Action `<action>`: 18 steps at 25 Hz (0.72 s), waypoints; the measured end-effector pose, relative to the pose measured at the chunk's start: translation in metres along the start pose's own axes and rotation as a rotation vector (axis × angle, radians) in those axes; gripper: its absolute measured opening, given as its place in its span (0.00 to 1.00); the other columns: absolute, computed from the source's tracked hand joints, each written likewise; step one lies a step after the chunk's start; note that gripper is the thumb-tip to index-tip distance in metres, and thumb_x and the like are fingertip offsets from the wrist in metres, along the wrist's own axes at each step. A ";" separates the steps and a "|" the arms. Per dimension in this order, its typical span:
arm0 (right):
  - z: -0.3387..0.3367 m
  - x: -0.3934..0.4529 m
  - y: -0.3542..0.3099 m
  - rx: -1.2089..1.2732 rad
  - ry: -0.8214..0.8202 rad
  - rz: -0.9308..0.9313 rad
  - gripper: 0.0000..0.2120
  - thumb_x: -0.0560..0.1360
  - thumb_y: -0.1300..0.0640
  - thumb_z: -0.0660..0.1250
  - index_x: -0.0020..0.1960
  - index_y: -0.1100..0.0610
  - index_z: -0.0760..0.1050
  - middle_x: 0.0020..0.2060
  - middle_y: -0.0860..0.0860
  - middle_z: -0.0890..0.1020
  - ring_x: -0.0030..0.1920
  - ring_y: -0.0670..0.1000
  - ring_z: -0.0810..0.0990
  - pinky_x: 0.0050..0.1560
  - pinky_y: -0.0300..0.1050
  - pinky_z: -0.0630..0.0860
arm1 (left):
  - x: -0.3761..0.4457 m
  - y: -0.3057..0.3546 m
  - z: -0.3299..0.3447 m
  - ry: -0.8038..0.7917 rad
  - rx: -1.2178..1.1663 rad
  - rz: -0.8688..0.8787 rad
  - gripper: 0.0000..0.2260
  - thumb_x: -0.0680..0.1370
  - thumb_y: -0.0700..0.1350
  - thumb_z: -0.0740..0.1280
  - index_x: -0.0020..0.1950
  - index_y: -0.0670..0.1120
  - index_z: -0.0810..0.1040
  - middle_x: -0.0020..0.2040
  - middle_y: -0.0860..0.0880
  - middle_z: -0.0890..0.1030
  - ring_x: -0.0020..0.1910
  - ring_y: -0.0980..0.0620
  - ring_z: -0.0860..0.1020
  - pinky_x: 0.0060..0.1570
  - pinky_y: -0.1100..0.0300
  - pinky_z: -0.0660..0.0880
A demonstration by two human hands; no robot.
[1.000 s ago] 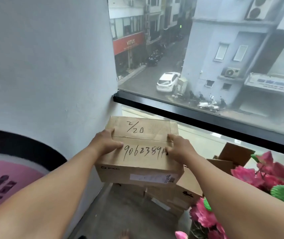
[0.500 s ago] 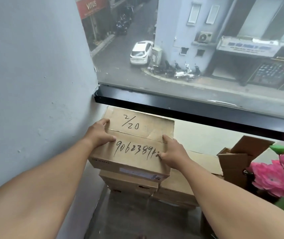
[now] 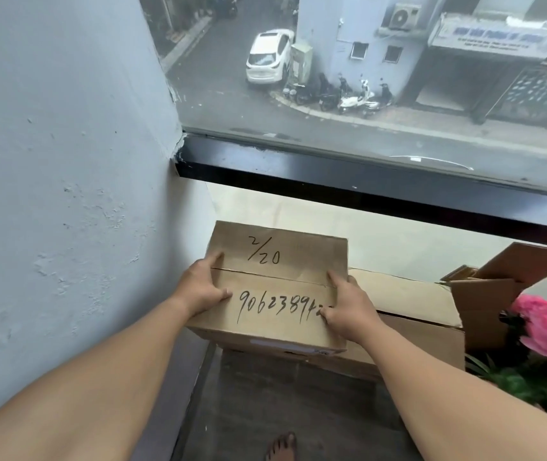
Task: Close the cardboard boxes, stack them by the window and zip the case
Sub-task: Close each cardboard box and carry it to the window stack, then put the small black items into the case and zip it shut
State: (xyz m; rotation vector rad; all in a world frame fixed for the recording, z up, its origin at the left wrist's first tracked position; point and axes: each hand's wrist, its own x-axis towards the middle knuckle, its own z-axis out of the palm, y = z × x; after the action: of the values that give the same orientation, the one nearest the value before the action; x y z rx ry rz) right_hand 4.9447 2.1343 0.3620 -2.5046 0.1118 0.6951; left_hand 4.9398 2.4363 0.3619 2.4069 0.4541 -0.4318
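Left hand and right hand clamp opposite sides of closed brown cardboard box with handwritten numbers, in wall corner below window, over lower cardboard box. Risk: near edge overhangs; early release tips it.

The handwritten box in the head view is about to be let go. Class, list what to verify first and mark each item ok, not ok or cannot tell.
1. Handwritten box flaps folded shut: ok.
2. Left hand and right hand each grip a side of it: ok.
3. It rests fully on the cardboard boxes below: cannot tell.
4. Stack sits by the window frame: ok.
5. Open box on the right closed: not ok.
6. Case zipped: cannot tell, not in view.
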 end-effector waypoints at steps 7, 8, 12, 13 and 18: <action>0.003 0.002 0.005 0.000 -0.035 -0.015 0.41 0.76 0.50 0.70 0.81 0.42 0.50 0.79 0.59 0.56 0.73 0.61 0.69 0.72 0.50 0.67 | 0.012 -0.003 -0.002 -0.046 0.043 -0.005 0.39 0.68 0.45 0.78 0.76 0.56 0.64 0.74 0.46 0.69 0.70 0.44 0.71 0.68 0.54 0.68; -0.003 -0.002 0.010 0.016 -0.033 -0.014 0.41 0.76 0.48 0.70 0.81 0.41 0.49 0.80 0.59 0.54 0.74 0.61 0.68 0.72 0.51 0.66 | 0.012 0.002 -0.003 -0.051 0.092 -0.022 0.37 0.69 0.46 0.76 0.75 0.56 0.64 0.77 0.44 0.63 0.72 0.42 0.68 0.70 0.50 0.67; -0.049 -0.028 0.048 0.063 0.102 0.080 0.34 0.79 0.43 0.65 0.80 0.50 0.57 0.78 0.58 0.61 0.75 0.59 0.66 0.71 0.51 0.65 | -0.002 0.046 -0.001 0.061 0.385 0.063 0.24 0.73 0.50 0.66 0.69 0.54 0.66 0.78 0.41 0.52 0.76 0.39 0.56 0.71 0.35 0.58; -0.063 -0.038 0.062 0.051 0.130 0.112 0.33 0.79 0.42 0.63 0.80 0.52 0.59 0.77 0.57 0.64 0.74 0.59 0.66 0.71 0.51 0.65 | -0.007 0.065 0.003 0.054 0.404 0.135 0.25 0.75 0.52 0.64 0.72 0.53 0.65 0.79 0.41 0.53 0.77 0.39 0.56 0.71 0.34 0.58; -0.141 -0.115 0.129 0.096 0.277 0.252 0.34 0.78 0.39 0.64 0.78 0.56 0.65 0.75 0.53 0.70 0.74 0.57 0.68 0.72 0.49 0.66 | -0.047 0.199 0.049 -0.230 0.333 0.439 0.30 0.81 0.58 0.61 0.79 0.46 0.61 0.79 0.43 0.61 0.77 0.44 0.61 0.75 0.49 0.60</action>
State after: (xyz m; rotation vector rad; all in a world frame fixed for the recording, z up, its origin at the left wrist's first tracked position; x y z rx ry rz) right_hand 4.8818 1.9439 0.4609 -2.5034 0.5553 0.4219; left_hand 4.9725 2.2484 0.4511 2.6311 -0.2668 -0.6101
